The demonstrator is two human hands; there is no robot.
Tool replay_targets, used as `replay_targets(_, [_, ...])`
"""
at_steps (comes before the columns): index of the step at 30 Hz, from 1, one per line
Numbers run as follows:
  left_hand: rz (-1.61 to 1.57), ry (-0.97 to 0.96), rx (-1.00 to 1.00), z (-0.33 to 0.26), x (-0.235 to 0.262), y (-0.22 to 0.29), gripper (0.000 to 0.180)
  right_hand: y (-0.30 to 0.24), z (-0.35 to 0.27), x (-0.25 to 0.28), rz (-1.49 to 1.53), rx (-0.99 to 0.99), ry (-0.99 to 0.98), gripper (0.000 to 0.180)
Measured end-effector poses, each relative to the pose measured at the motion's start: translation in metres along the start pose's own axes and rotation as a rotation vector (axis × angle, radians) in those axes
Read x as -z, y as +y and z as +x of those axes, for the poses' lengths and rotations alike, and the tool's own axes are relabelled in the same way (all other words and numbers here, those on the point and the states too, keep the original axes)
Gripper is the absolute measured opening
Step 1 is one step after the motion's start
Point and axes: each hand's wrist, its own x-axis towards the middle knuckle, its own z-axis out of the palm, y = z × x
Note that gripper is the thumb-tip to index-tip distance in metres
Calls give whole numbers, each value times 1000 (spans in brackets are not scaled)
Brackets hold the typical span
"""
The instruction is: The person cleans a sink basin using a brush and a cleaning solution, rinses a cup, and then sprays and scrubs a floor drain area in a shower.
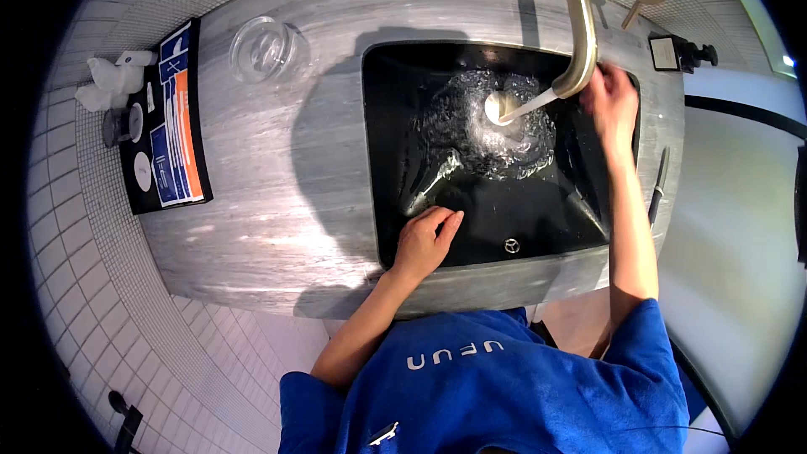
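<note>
A brass-coloured faucet [578, 29] runs a stream of water into a black rectangular sink [471, 240]. The water churns round a pale round drain [498, 101]. My right hand [612, 101] is at the sink's right side, close beside the spout; its fingers are smeared by motion and partly behind the spout, so I cannot make out their hold. Over the near left edge of the sink is my left hand [427, 242], fingers curled inward and thumb against them. What they hold, if anything, is hidden. A pale streak crosses the sink wall just beyond it.
A clear glass bowl [262, 50] stands on the grey counter [261, 168], left of the sink. At far left, a black tray [202, 118] carries printed cards and cups. A knife [660, 185] lies right of the sink; a dark pump bottle [696, 55] stands at the back right.
</note>
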Motion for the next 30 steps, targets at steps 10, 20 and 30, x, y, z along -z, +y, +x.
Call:
replay_targets(10, [73,19,-28,-7,12,8,21,-39,98,-37,15,302,254,45])
replay_targets(20, [87,-14,-55,6,0,18,22,10,114,47,161,152,-85,35])
replay_targets(30, [74,-71,102,9,-25,27,34,146,-160,149,-526,62,645,35])
